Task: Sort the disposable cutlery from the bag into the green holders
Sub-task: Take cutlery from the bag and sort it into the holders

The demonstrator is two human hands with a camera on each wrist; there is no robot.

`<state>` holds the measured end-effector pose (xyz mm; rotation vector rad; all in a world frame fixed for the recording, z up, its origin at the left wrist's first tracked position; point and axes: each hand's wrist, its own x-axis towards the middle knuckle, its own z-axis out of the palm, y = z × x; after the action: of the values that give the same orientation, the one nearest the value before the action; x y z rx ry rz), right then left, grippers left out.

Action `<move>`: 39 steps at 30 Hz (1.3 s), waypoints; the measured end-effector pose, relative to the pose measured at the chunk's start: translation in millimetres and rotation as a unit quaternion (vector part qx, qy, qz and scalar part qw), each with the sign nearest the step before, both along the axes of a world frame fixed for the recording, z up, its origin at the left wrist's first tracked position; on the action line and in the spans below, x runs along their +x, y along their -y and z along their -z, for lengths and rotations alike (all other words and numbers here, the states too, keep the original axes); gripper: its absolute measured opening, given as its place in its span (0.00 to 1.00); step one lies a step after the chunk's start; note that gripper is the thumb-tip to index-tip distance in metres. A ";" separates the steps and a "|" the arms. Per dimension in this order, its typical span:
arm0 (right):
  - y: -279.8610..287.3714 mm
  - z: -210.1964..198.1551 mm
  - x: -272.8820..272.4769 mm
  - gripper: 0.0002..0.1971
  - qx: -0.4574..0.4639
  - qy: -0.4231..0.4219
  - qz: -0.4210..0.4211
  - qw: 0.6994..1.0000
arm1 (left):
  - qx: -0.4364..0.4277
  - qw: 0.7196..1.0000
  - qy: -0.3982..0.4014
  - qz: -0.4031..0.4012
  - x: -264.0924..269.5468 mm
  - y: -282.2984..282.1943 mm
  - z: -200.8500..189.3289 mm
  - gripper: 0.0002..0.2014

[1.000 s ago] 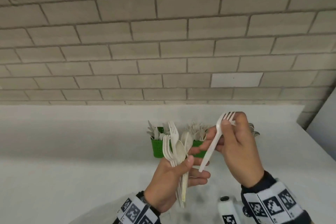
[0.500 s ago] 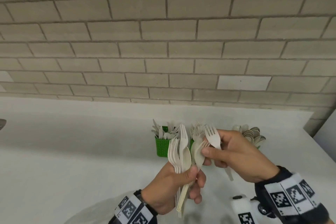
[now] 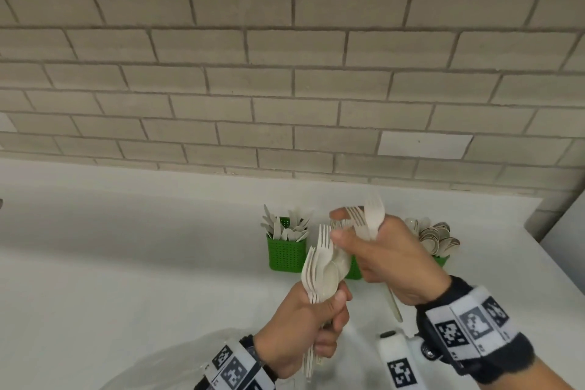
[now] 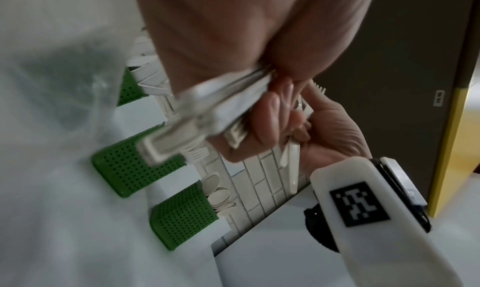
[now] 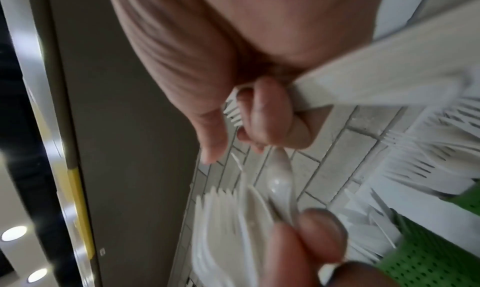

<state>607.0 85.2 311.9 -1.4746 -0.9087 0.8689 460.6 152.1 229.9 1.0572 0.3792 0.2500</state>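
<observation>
My left hand (image 3: pixel 329 317) grips a bundle of white forks and spoons (image 3: pixel 319 269) upright by the handles, low in the middle of the head view. Just right of and above it, my right hand (image 3: pixel 348 231) holds two forks (image 3: pixel 368 218), tines up, one handle poking out below the palm. Its thumb and forefinger sit close to the bundle's top. Three green holders stand behind: one with knives (image 3: pixel 286 255), a middle one (image 3: pixel 353 271) mostly hidden by my hands, and one with spoons (image 3: pixel 441 260). The left wrist view shows the bundle's handles (image 4: pixel 207 115) in my fist.
A clear plastic bag (image 3: pixel 164 361) lies crumpled under my left wrist. The white counter (image 3: pixel 126 263) stretches left and ends at a brick wall (image 3: pixel 285 89) behind the holders. A dark panel with a yellow edge (image 4: pixel 449 127) stands to the right.
My right hand held one fork, dropped to the bundle and pinched another, and now holds two forks raised above it. The view has shifted slightly.
</observation>
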 end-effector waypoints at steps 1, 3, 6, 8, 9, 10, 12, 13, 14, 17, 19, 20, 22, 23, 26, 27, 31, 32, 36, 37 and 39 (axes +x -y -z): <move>-2.3 1.8 -2.6 0.09 -0.018 0.023 0.001 1.000 | 0.009 1.000 -0.002 0.003 -0.3 0.1 -0.2 0.10; -6.2 3.3 -5.9 0.06 -0.051 0.052 -0.016 0.997 | 0.017 1.000 -0.006 0.005 -1.4 -0.7 -0.3 0.11; -11.6 10.3 -5.7 0.09 -0.092 0.039 -0.038 0.994 | 0.019 1.000 -0.011 0.007 -4.0 -2.1 2.2 0.13; -13.7 16.3 -6.7 0.11 -0.096 0.023 -0.025 0.995 | 0.012 1.000 -0.011 0.010 -5.2 -2.5 5.0 0.13; -14.5 17.1 -6.5 0.12 -0.085 0.009 -0.005 0.996 | 0.009 1.000 -0.008 0.011 -5.7 -2.8 6.0 0.12; -15.4 15.9 -3.5 0.12 -0.062 -0.010 0.026 0.998 | 0.007 1.000 -0.007 0.010 -5.8 -3.4 7.2 0.12; -15.6 7.4 8.2 0.12 0.010 -0.059 0.091 0.994 | -0.003 1.000 -0.016 -0.004 -6.3 -3.5 10.2 0.13; -15.8 1.1 17.2 0.12 0.055 -0.087 0.116 0.988 | -0.012 1.000 -0.025 -0.015 -6.8 -3.7 12.3 0.14; -15.7 -5.5 27.6 0.10 0.100 -0.112 0.138 0.979 | -0.022 0.999 -0.032 -0.028 -7.2 -3.7 14.7 0.15; -16.9 -21.8 59.6 0.06 0.185 -0.139 0.200 0.952 | -0.059 0.995 -0.040 -0.073 -8.4 -4.7 21.0 0.16; -21.2 -26.2 76.7 0.07 0.218 -0.153 0.226 0.937 | -0.085 0.991 -0.038 -0.100 -8.1 -5.8 21.9 0.17; -24.3 -26.7 83.1 0.09 0.232 -0.167 0.231 0.930 | -0.093 0.989 -0.038 -0.112 -7.6 -6.4 21.1 0.17; -33.9 -22.3 92.5 0.13 0.242 -0.175 0.230 0.926 | -0.097 0.986 -0.038 -0.130 -6.7 -7.6 18.5 0.15; -39.7 -18.5 95.4 0.12 0.236 -0.168 0.224 0.930 | -0.097 0.985 -0.036 -0.135 -6.1 -8.3 17.2 0.15; -58.6 -2.8 98.7 0.05 0.189 -0.141 0.222 0.946 | -0.095 0.985 -0.032 -0.139 -4.5 -10.3 13.8 0.15; -65.5 4.2 100.1 0.08 0.175 -0.137 0.232 0.947 | -0.097 0.985 -0.031 -0.139 -3.9 -10.8 13.6 0.15; -89.5 30.0 103.9 0.19 0.141 -0.077 0.273 0.948 | -0.102 0.985 -0.027 -0.139 -1.3 -12.8 13.1 0.14; -92.9 35.7 102.9 0.20 0.127 -0.062 0.274 0.951 | -0.101 0.985 -0.026 -0.140 -0.9 -13.5 13.2 0.14; -98.4 50.5 96.2 0.20 0.106 -0.026 0.276 0.955 | -0.099 0.983 -0.027 -0.154 -0.4 -17.6 12.5 0.14; -97.9 50.6 95.2 0.20 0.114 -0.026 0.281 0.953 | -0.101 0.982 -0.025 -0.158 -0.1 -18.6 12.3 0.14; -95.2 47.5 96.0 0.20 0.143 -0.020 0.295 0.944 | -0.101 0.981 -0.022 -0.163 0.8 -20.5 12.4 0.14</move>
<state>703.1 180.4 264.4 -1.3542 -0.4851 0.3053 461.4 172.6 217.5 0.7979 0.6065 0.4713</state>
